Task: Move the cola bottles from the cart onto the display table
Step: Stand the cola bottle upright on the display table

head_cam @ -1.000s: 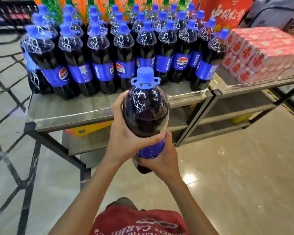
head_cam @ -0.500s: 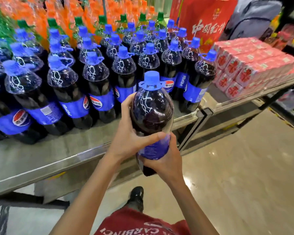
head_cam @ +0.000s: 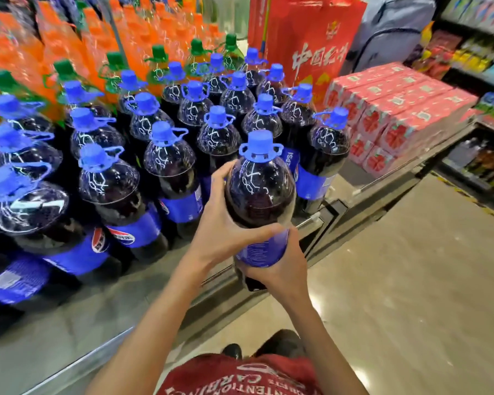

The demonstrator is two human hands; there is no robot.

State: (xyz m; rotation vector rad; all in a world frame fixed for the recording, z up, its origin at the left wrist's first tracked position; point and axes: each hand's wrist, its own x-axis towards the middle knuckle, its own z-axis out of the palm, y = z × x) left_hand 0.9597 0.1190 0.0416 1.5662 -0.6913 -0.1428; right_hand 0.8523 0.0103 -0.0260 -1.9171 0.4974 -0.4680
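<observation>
I see many cola bottles (head_cam: pixel 169 178) already standing on the desk (head_cam: pixel 69 337). The cart is out of view, so I can't judge what's left. Left hand (head_cam: pixel 220 232) and right hand (head_cam: pixel 280 269) grip the held bottle (head_cam: pixel 258 195), upright by the desk's front edge. Bare desk lies left of it, red cartons (head_cam: pixel 397 121) to its right.

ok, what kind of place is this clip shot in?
Most likely a supermarket or grocery shop floor: a display table packed with rows of cola bottles, shrink-wrapped red drink cartons stacked beside it, and stocked shelves along the aisle on the right.
</observation>
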